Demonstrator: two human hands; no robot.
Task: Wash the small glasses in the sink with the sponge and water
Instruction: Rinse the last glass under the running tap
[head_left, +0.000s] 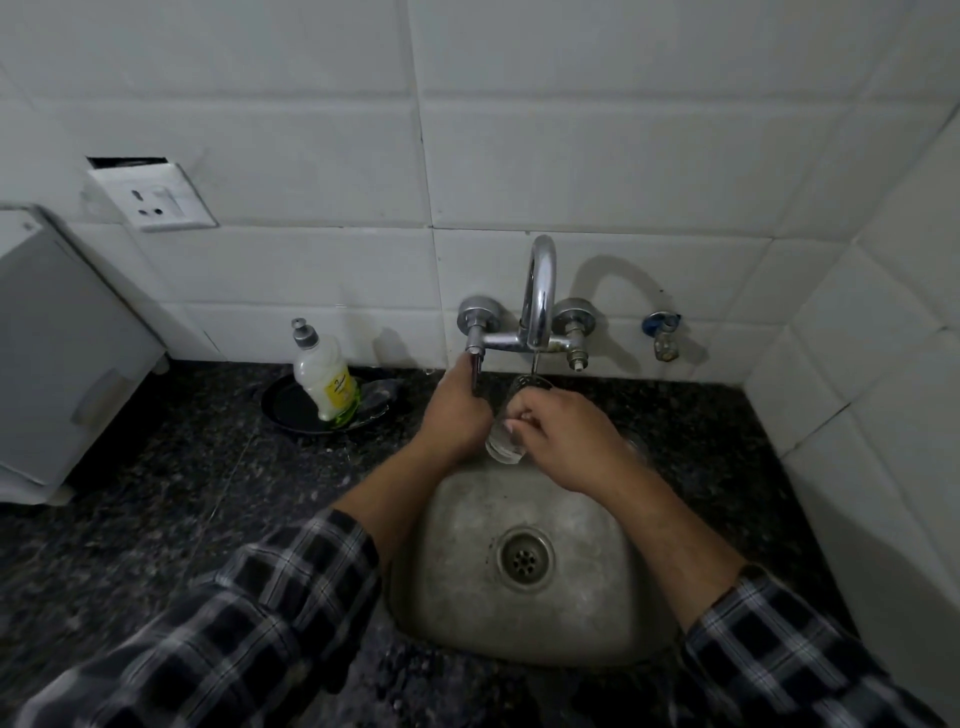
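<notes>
Over the steel sink (457, 603) I see a rounded, dull and water-stained basin sunk into a dark speckled stone counter (171, 499), with a round perforated drain (523, 558) at its centre. Behind it rises a wall of large white glossy tiles (571, 156), and from that wall juts a chrome faucet (540, 291) with a high curved spout and two round base flanges.

My left hand (457, 410) is curled around the left tap handle (475, 371), fingers wrapped and closed on it. My right hand (566, 436) grips a small clear glass (511, 426), held tilted with its mouth up towards the spout and its thick base pointing down at me; the fingers clasp its side. A thin stream of water (534, 364) falls from the spout to the glass rim, above the far end of the basin. Both forearms are bare, with dark checked sleeves (249, 623) pushed back.

To the left on the counter, a black round dish (291, 413) holds a translucent squeeze bottle (324, 376) of greenish liquid with a grey cap and a yellow label; I cannot read its print. Something dark and soft lies in the dish beside the bottle, too dim for me to identify. A white socket plate (156, 200) sits on the wall further left.
</notes>
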